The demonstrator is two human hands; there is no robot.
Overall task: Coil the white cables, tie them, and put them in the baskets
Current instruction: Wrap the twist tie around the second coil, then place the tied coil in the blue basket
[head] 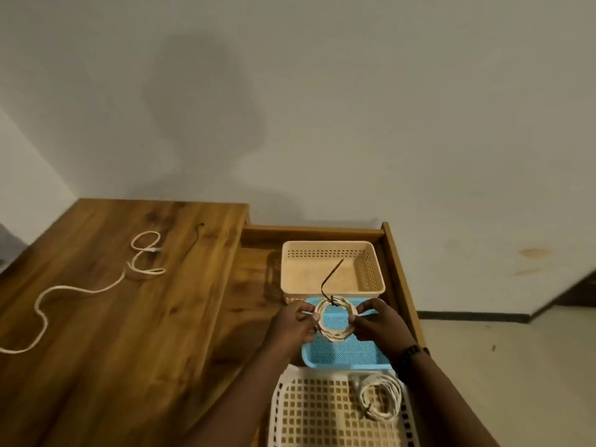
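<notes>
Wooden desk (129, 317) | coiled white cable (335, 321) over blue basket (345, 356) | left hand (295, 324), right hand (377, 324) pinch its sides

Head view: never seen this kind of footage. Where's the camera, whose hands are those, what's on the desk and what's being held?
No machine here: a person wears a wide-angle camera on the head, looking forward and down, so the two bare hands are theirs. The left hand and right hand each grip a side of a coiled white cable with a dark tie strip sticking up, held above a blue plastic basket. Behind it stands a beige perforated basket; nearest the camera, a white lattice basket holds another coiled white cable. A loose white cable and a second dark tie strip lie on the brown wooden desk.
</notes>
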